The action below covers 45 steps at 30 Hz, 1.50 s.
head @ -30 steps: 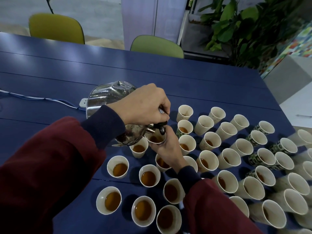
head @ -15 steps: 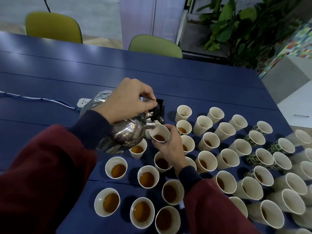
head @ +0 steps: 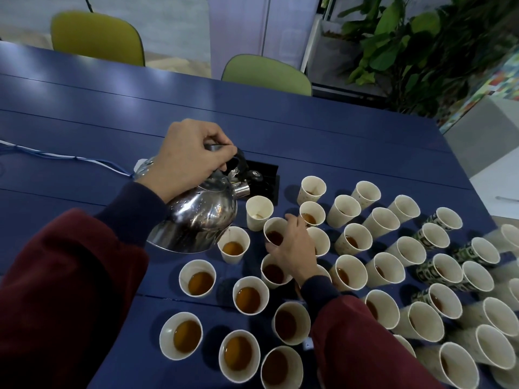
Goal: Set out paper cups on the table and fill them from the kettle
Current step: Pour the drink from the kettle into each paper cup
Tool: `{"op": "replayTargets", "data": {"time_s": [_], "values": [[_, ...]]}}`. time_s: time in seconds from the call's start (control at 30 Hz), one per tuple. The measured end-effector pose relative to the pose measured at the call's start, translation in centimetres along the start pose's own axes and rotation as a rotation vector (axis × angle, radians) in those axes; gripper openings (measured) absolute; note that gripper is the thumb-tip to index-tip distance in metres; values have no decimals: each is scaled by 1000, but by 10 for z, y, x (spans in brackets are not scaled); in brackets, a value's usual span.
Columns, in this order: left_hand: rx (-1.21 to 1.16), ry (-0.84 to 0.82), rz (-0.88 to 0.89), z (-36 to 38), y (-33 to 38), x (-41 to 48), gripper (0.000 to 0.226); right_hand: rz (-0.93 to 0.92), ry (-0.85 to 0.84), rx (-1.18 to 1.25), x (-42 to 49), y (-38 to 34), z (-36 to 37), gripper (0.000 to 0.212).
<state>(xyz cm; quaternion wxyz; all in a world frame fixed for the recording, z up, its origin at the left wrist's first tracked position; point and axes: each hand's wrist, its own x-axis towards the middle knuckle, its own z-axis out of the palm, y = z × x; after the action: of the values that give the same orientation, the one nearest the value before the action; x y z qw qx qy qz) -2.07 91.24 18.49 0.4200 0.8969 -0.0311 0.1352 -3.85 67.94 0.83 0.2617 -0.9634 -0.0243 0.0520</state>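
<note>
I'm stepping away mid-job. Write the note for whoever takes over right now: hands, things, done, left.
The left hand grips the kettle by its handle, lifted off the table, no stream at the spout.
The right hand holds a filled cup among the others.
Done: cups are set out; the near cups hold tea.
Left: fill the empty cup beside the spout; cups at the far right are hard to judge.

One kettle [head: 202,217] being tilted, roughly three dozen paper cups [head: 344,213] standing on one table [head: 112,108], two chairs [head: 98,37] sitting behind.
</note>
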Motion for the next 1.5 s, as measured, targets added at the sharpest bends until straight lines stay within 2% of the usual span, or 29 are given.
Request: {"op": "replayTargets", "data": {"time_s": [0.17,0.37,0.5,0.6,0.73,0.9,1.07,1.27,1.5], "values": [[-5,-21,-40,0,-5,-1,7,-20,7,-56,12,-5,-5,94],[-13,-44,-77,1,-11,3,7,-81,-40,-34,51,-23,3,93],[18,-80,-81,2,-14,7,3,-134,-125,-145,70,-28,15,77],[34,-103,-72,-2,-12,10,4,-203,-66,-140,75,-30,19,58],[63,-191,-26,-10,-3,12,7,-230,-37,96,69,-42,17,60],[129,-225,85,-22,20,5,16,-255,28,334,38,-60,9,56],[163,-349,168,-39,50,-10,15,-300,69,604,4,-66,6,53],[218,-366,286,-54,72,-36,15,-343,55,732,-35,-72,-3,52],[238,-424,317,-65,88,-68,13,-290,-40,779,-76,-78,-3,55]]}}
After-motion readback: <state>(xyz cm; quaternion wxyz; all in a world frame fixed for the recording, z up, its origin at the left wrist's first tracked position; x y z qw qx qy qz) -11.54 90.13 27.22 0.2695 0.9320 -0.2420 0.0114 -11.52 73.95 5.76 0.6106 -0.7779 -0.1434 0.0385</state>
